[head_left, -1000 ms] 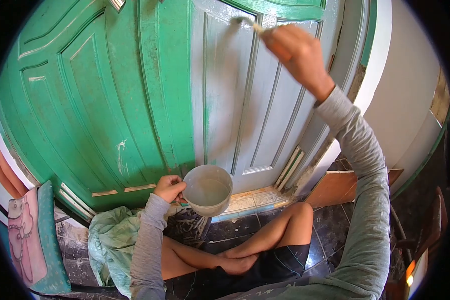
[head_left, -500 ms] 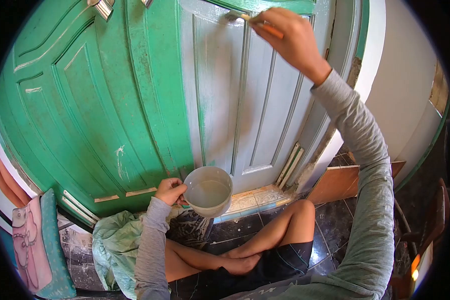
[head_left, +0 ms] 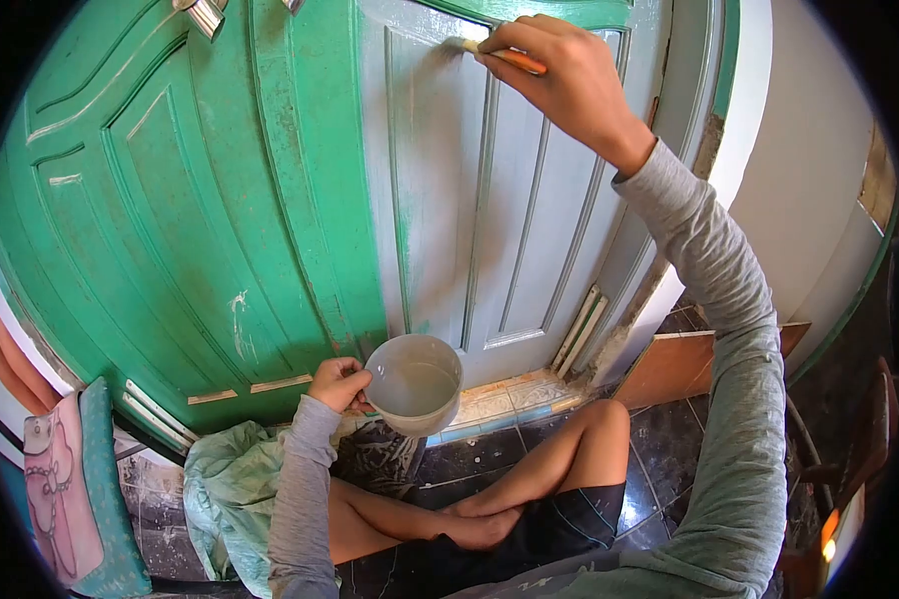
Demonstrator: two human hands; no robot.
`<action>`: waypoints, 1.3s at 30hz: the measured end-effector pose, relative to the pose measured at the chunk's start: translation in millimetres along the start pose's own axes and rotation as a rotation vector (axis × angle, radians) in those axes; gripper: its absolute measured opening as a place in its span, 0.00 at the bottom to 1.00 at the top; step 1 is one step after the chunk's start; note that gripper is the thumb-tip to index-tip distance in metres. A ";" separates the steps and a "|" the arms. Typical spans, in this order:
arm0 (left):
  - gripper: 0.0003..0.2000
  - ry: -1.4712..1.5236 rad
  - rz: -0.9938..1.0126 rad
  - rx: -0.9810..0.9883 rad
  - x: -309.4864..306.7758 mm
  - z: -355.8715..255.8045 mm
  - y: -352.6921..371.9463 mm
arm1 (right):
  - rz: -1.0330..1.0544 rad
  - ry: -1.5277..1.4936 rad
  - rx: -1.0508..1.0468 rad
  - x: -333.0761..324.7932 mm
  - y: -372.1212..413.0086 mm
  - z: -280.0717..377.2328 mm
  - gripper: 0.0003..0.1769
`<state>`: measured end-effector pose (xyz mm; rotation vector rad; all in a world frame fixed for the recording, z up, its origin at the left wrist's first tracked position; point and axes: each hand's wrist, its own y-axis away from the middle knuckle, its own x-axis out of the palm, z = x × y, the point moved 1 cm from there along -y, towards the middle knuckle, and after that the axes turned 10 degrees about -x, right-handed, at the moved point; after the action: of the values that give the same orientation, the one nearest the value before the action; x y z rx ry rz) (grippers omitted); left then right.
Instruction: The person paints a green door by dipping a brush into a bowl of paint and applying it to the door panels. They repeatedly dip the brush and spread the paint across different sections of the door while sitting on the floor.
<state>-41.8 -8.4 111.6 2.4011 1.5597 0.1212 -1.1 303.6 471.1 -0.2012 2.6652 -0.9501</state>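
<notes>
My right hand [head_left: 567,85] is raised at the upper part of a door and grips a paintbrush [head_left: 517,61] with an orange handle. The bristles point left, against or very close to the grey-painted panel [head_left: 440,180]; contact is hard to make out. To the left the door surface is green [head_left: 315,190], with scuffs and pale marks. Low in front of the door, my left hand [head_left: 340,384] pinches the left side of a pale paint pot [head_left: 415,384], held upright. Thin greyish liquid shows inside it.
My crossed legs [head_left: 559,464] rest on a dark tiled floor [head_left: 659,469]. A crumpled light-green cloth [head_left: 230,489] lies at my left, beside a pink and teal cushion [head_left: 70,479]. A brown board [head_left: 669,369] leans by the door frame at right; a dark wooden chair [head_left: 859,459] stands farther right.
My right hand and the brush have shifted slightly left and down along the grey panel. My left hand and the pot have hardly moved.
</notes>
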 end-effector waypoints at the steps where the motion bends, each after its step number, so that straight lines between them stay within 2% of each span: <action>1: 0.07 0.024 0.002 -0.016 2.2 -3.8 3.6 | 0.034 0.114 -0.057 4.0 3.8 7.8 0.06; 2: 0.07 0.049 0.005 -0.032 3.5 -4.6 5.5 | 0.069 0.227 -0.115 9.4 13.4 23.0 0.06; 3: 0.07 0.022 0.003 -0.022 2.2 -1.6 3.8 | 0.085 0.143 -0.185 13.6 25.8 45.7 0.05; 5: 0.07 -0.032 0.000 0.001 -1.4 5.0 -1.5 | 0.305 0.027 -0.285 31.5 53.3 96.6 0.05; 7: 0.07 -0.011 0.009 -0.035 0.8 4.3 3.4 | 0.425 -0.187 -0.366 36.0 69.5 129.5 0.05; 10: 0.07 0.005 0.005 -0.051 -1.4 4.5 4.0 | 0.492 -0.384 -0.187 22.9 51.1 118.9 0.04; 13: 0.07 0.015 0.009 -0.049 -2.2 4.9 2.2 | 0.172 -0.255 -0.045 24.0 26.2 56.7 0.05; 15: 0.07 0.014 0.006 -0.037 -1.4 2.2 1.5 | 0.045 -0.209 0.027 8.1 8.9 33.7 0.05; 18: 0.07 -0.015 -0.021 -0.009 0.4 -1.6 2.3 | 0.112 -0.258 0.086 -9.4 16.0 60.3 0.06; 22: 0.07 0.003 -0.016 -0.013 5.3 2.6 -2.2 | 0.229 -0.767 0.269 -15.1 47.1 121.8 0.06; 25: 0.06 -0.008 0.004 0.013 12.1 2.3 0.1 | 0.464 -1.062 0.271 -10.8 78.1 168.2 0.05; 28: 0.05 -0.033 0.035 0.019 21.0 0.0 4.2 | 0.594 -1.062 0.263 1.2 104.9 201.3 0.06; 29: 0.09 -0.067 0.044 -0.017 23.4 -7.2 8.5 | 0.616 -1.062 0.262 5.5 109.0 206.2 0.06; 32: 0.08 -0.047 0.085 -0.046 30.6 -14.3 15.1 | 0.618 -1.110 0.288 16.8 115.0 212.4 0.06; 39: 0.05 -0.095 0.074 -0.015 39.9 -19.6 15.8 | 0.780 -1.192 0.233 31.8 120.0 218.0 0.07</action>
<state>-15.5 25.3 131.6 2.4164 1.4237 0.0336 36.9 259.3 227.0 0.2500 1.3217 -0.5582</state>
